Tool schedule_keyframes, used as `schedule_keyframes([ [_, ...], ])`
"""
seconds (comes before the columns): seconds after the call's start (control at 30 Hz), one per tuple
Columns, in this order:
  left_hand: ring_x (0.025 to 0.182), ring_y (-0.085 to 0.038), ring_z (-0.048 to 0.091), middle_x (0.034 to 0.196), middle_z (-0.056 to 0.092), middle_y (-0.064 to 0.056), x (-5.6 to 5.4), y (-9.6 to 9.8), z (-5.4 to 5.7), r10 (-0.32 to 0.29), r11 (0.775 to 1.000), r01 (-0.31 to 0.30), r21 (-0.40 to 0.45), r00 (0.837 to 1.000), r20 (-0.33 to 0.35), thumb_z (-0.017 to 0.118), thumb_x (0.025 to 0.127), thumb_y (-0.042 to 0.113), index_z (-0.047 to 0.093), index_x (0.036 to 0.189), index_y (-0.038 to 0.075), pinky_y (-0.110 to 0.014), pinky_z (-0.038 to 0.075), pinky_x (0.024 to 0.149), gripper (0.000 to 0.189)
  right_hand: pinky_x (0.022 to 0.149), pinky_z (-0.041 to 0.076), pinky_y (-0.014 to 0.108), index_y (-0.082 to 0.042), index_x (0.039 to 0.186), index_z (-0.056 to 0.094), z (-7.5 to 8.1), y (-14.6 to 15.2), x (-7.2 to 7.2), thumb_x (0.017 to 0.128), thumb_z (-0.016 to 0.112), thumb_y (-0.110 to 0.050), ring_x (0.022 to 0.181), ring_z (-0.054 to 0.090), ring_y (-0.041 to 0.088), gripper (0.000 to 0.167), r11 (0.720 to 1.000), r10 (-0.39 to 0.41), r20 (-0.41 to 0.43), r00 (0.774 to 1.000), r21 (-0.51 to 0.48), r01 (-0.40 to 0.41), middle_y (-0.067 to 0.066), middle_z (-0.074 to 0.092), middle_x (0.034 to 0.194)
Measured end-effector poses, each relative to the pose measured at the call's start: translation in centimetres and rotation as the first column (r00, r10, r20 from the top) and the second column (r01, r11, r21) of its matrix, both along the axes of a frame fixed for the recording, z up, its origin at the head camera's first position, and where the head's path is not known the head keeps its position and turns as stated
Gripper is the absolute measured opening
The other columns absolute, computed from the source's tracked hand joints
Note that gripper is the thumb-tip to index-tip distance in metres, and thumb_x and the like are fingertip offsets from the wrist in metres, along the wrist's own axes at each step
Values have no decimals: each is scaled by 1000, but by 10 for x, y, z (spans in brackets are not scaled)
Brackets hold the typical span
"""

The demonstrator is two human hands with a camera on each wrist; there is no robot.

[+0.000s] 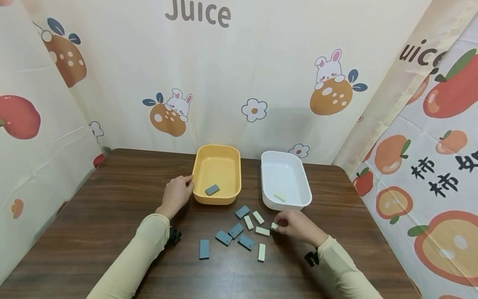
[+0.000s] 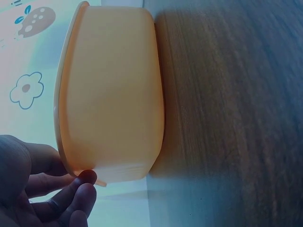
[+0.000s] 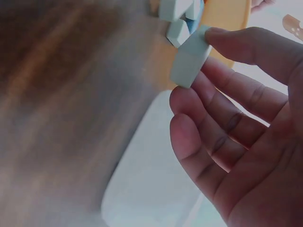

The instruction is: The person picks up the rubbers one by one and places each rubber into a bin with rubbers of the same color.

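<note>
Right fingers point(image 3: 244, 92) pinch a pale-green block point(image 3: 188, 64), left fingers point(image 2: 84, 195) grip the yellow bin point(image 1: 218, 166): apparently pickup, calling for a lift toward the white bin point(image 1: 285, 176).

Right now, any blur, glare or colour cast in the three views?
Head: soft glare low on the table; left wrist: bluish cast, yellow box dull against brighter cloth; right wrist: table smeared, pale block in the fingers clearer.

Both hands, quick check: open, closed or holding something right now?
Left hand: holding the yellow bin at its rim.
Right hand: holding a pale green block between thumb and fingers.
</note>
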State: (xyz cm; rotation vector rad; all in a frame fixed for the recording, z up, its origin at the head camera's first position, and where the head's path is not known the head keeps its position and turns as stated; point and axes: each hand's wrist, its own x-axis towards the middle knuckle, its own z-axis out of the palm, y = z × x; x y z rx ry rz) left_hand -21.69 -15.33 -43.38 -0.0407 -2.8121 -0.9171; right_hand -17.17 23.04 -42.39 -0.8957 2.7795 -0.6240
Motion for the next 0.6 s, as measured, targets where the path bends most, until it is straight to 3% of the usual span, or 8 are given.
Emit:
schedule_keyframes([
  [0.6, 47, -14, 41, 67, 58, -10, -1, 0, -1, -4, 1000, 4, 4, 1000, 16, 54, 95, 15, 63, 128, 0, -26, 35, 47, 37, 65, 48, 22, -5, 89, 72, 35, -4, -23, 81, 72, -7, 71, 58, 6, 8, 999, 29, -90, 996, 16, -28, -3, 65, 78],
])
